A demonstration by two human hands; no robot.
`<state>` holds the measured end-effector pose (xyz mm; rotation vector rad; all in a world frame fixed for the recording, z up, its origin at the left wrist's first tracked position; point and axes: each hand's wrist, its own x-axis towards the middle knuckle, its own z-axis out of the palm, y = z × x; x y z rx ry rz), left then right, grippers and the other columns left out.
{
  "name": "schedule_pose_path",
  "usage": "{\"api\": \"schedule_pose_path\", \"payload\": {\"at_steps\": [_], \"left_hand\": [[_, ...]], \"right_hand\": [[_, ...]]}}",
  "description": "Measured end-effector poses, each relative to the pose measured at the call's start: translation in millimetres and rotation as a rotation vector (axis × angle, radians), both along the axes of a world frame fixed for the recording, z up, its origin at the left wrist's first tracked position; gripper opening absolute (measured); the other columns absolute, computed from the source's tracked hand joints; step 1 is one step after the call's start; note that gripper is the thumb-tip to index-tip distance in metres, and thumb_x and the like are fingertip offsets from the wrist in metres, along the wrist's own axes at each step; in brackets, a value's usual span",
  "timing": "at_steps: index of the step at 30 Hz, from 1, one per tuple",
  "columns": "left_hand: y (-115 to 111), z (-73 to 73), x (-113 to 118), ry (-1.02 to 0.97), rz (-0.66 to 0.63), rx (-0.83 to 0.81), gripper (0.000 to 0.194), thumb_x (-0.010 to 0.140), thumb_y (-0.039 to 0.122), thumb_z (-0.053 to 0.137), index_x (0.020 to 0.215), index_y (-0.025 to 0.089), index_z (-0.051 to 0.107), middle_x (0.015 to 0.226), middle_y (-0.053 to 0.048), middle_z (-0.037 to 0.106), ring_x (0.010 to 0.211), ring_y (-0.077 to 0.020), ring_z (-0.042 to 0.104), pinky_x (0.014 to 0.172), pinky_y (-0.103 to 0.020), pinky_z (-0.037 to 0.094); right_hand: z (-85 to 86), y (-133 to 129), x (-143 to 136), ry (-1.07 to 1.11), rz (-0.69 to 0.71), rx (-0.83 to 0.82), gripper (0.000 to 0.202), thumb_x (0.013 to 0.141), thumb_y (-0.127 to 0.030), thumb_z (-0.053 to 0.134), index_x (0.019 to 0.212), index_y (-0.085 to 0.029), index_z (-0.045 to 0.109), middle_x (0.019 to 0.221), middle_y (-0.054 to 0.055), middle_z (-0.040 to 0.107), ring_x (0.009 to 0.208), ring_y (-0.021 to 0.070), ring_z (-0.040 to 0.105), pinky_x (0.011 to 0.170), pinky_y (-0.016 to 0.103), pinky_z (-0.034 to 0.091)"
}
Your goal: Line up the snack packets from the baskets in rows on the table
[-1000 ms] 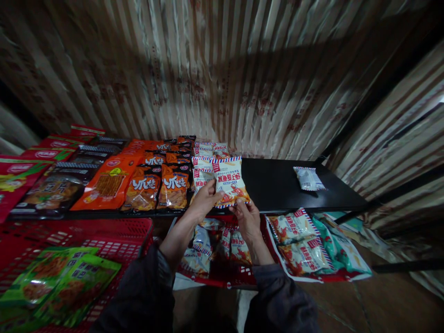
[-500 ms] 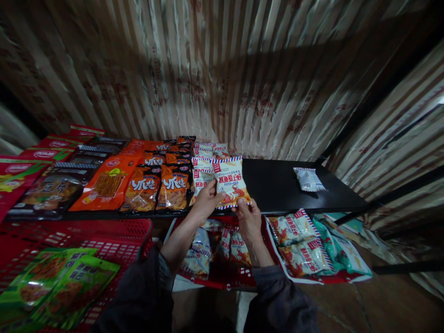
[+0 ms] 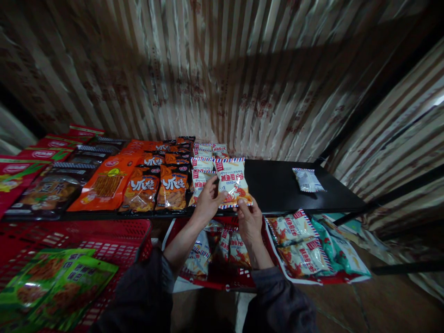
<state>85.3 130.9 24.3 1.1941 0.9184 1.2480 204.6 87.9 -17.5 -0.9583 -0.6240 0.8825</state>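
Note:
Between my two hands is a white snack bag (image 3: 231, 179) with red print and striped ends, over the front part of the black shelf (image 3: 267, 185). My left hand (image 3: 208, 201) has its fingers at the bag's left side, the thumb on its lower left. With thumb and fingers, my right hand (image 3: 249, 217) pinches the lower right corner. Just left of the held bag lie similar white bags (image 3: 200, 185), partly hidden by my left hand. Behind them are more of the same kind (image 3: 219, 151).
Orange-and-black bags (image 3: 173, 187), an orange bag (image 3: 109, 180), dark packs and red packs fill the shelf's left. A lone white bag (image 3: 308, 180) lies at right. Below stand red baskets (image 3: 132, 233) holding green bags (image 3: 72, 286) and white bags (image 3: 305, 256). A striped curtain hangs behind.
The held bag has shifted slightly to the right and turned a little, with both hands still on it. The rest of the scene looks nearly the same.

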Motion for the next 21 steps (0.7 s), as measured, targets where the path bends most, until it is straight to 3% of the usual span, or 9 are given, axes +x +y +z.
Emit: {"api": "schedule_pose_path", "payload": {"at_steps": [6, 9, 14, 18, 21], "left_hand": [[-1.2, -1.2, 1.0, -0.011, -0.002, 0.039, 0.071, 0.067, 0.027, 0.073, 0.132, 0.022, 0.044, 0.103, -0.005, 0.064, 0.078, -0.0141, 0.063, 0.075, -0.029, 0.051], [-1.8, 0.4, 1.0, -0.027, -0.034, 0.037, 0.063, 0.069, 0.024, 0.069, 0.128, 0.021, 0.048, 0.105, -0.006, 0.066, 0.083, -0.0156, 0.064, 0.078, -0.029, 0.051], [-1.5, 4.5, -3.0, -0.056, -0.026, 0.027, 0.045, 0.065, 0.022, 0.069, 0.110, 0.019, 0.063, 0.113, -0.007, 0.067, 0.109, -0.0234, 0.059, 0.088, -0.031, 0.048], [-7.0, 11.0, -6.2, -0.257, -0.194, -0.028, 0.048, 0.071, 0.033, 0.069, 0.117, 0.021, 0.061, 0.111, -0.006, 0.068, 0.106, -0.0239, 0.061, 0.086, -0.033, 0.049], [-11.7, 15.1, -5.7, -0.378, -0.219, -0.062, 0.052, 0.072, 0.040, 0.073, 0.119, 0.025, 0.058, 0.107, -0.003, 0.068, 0.101, -0.0213, 0.062, 0.085, -0.032, 0.049]], "right_hand": [[-1.1, -8.3, 0.9, -0.205, -0.059, 0.017, 0.048, 0.073, -0.041, 0.073, 0.116, -0.023, 0.064, 0.108, 0.004, 0.071, 0.087, 0.0181, 0.063, 0.077, 0.032, 0.052], [0.4, -13.9, 2.1, -0.414, -0.119, 0.053, 0.041, 0.077, -0.036, 0.069, 0.117, -0.026, 0.066, 0.106, 0.004, 0.070, 0.092, 0.0191, 0.062, 0.083, 0.033, 0.050], [5.7, -21.2, 1.5, -0.814, -0.270, 0.159, 0.038, 0.083, -0.020, 0.060, 0.117, -0.032, 0.069, 0.082, 0.003, 0.061, 0.076, 0.0175, 0.056, 0.071, 0.029, 0.047], [3.6, -22.0, 1.1, -1.057, -0.342, 0.282, 0.046, 0.084, -0.014, 0.054, 0.126, -0.032, 0.063, 0.082, 0.003, 0.054, 0.073, 0.0166, 0.052, 0.066, 0.029, 0.046], [0.2, -21.5, -0.3, -1.253, -0.381, 0.357, 0.058, 0.081, -0.007, 0.050, 0.132, -0.033, 0.057, 0.083, 0.002, 0.051, 0.075, 0.0167, 0.049, 0.067, 0.030, 0.045]]}}
